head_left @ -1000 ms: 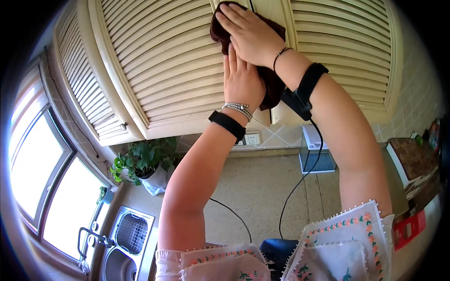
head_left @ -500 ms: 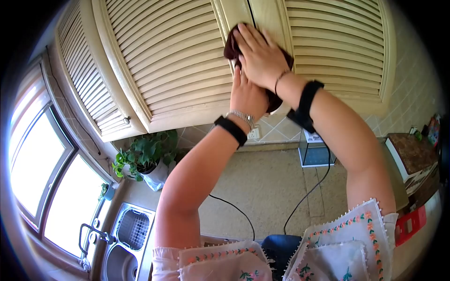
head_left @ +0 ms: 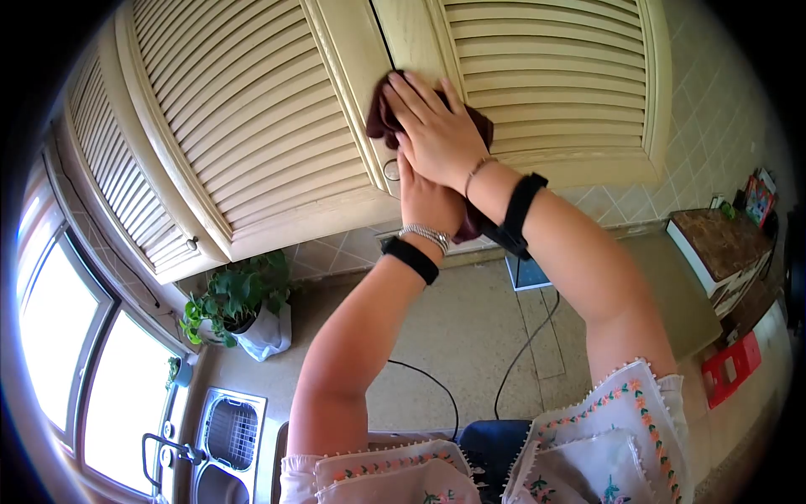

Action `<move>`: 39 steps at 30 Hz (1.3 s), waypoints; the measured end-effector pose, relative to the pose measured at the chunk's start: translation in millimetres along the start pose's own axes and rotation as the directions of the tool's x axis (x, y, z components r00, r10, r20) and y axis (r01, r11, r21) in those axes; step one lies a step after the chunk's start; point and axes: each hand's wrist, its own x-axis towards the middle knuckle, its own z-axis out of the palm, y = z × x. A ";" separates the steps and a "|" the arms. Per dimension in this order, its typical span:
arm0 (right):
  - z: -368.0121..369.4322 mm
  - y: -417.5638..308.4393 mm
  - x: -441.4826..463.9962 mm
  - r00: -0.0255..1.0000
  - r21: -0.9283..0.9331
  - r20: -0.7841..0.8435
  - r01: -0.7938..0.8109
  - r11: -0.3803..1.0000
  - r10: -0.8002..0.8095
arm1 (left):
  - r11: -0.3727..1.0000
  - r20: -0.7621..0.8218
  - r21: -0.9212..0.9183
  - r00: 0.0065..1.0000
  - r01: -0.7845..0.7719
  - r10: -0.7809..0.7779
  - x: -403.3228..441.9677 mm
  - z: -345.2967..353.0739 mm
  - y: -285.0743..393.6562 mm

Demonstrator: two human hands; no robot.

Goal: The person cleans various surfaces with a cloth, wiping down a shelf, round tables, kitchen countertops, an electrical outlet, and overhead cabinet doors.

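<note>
My right hand (head_left: 441, 139) lies flat with its fingers spread on a dark maroon cloth (head_left: 382, 113), pressing it against the meeting edges of two cream louvred cabinet doors (head_left: 346, 80). Just below, my left hand (head_left: 430, 206) is against the cloth too, partly covered by the right hand; the finger that shows is straight. The cloth's lower end hangs beside my left wrist. Close to the left hand's fingers is a small round door knob (head_left: 391, 170). A black strap is on each forearm.
Below the cabinets runs a countertop (head_left: 437, 319) with a potted plant (head_left: 243, 307), a small glass tank (head_left: 527, 274) and trailing black cables (head_left: 529, 349). A steel sink (head_left: 231, 433) with a faucet (head_left: 172, 449) sits by the window at left. At right are a brown-topped box (head_left: 722, 239) and a red item (head_left: 730, 370).
Both hands and the cloth have slid down the doors, and the knob by my left hand has come into sight. My view has shifted to the right.
</note>
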 end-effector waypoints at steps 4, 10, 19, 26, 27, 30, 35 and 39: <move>2.3 -2.9 -49.0 0.997 0.037 0.028 -0.067 0.997 0.066 | 0.999 0.100 -0.005 0.994 -0.035 0.036 -32.4 6.9 22.8; 3.7 -0.5 -92.8 0.992 0.049 0.106 -0.078 0.996 0.072 | 0.994 0.152 -0.101 0.986 -0.046 0.062 -68.4 26.6 38.8; -1.2 51.2 -139.6 0.993 -0.069 0.122 0.020 0.997 -0.012 | 0.956 0.029 -0.289 0.998 0.056 -0.049 -75.0 29.9 47.9; 16.1 41.7 -145.6 0.991 0.050 0.004 -0.136 0.990 0.136 | 0.888 -0.010 -0.431 0.983 0.164 -0.186 -58.2 29.8 74.8; 20.1 38.8 -144.9 0.989 0.070 -0.023 -0.141 0.987 0.143 | 0.899 -0.021 -0.408 0.983 0.160 -0.185 -58.9 32.2 75.0; 27.0 34.2 -144.9 0.990 0.070 -0.045 -0.129 0.989 0.133 | 0.910 0.020 -0.357 0.976 0.211 -0.219 -64.6 39.6 75.7; 41.2 25.9 -146.0 0.998 0.127 -0.050 -0.024 0.992 0.031 | 0.818 0.041 -0.464 0.930 0.341 -0.364 -82.0 54.4 87.2; 51.3 8.3 -142.8 0.997 0.169 -0.032 0.068 0.983 -0.063 | 0.662 0.140 -0.587 0.864 0.466 -0.484 -94.3 58.3 87.1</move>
